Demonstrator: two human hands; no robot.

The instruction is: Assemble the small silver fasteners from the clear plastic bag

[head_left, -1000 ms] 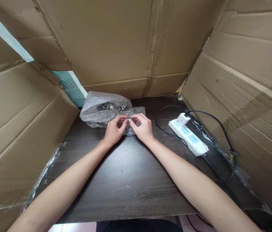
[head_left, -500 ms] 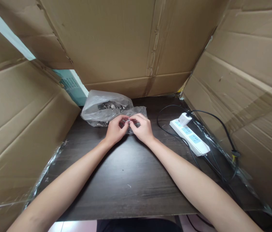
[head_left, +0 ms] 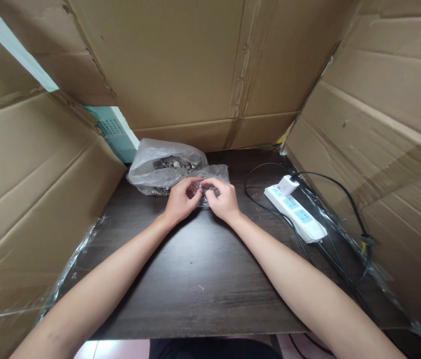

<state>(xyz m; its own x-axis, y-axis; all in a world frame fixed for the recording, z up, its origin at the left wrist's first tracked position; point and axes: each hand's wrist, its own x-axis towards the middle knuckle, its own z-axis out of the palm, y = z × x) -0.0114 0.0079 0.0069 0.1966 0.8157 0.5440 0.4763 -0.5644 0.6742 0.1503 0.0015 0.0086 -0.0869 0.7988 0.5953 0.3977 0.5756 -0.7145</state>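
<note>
My left hand (head_left: 181,199) is closed in a pinch on a small shiny metal part (head_left: 200,186), over the front of a clear plastic bag. Facing it, my right hand (head_left: 223,200) curls its fingers round the same part, with the index fingertip close against it and the thumb a little lower. The fingers cover most of the part, so its exact kind does not show. Behind my hands the plastic bag (head_left: 146,172) lies with its mouth open. Several small metal pieces (head_left: 176,164) are heaped inside it.
A white power strip (head_left: 309,229) with a plugged-in white adapter (head_left: 288,185) lies on the right of the dark table (head_left: 180,294). Black cables (head_left: 339,182) loop around it. Cardboard walls (head_left: 184,65) enclose the back and both sides. A pale green box (head_left: 111,132) shows at back left.
My right thumb has drawn slightly down and away from the metal part. Both hands stay in the same place; the view has shifted a little.
</note>
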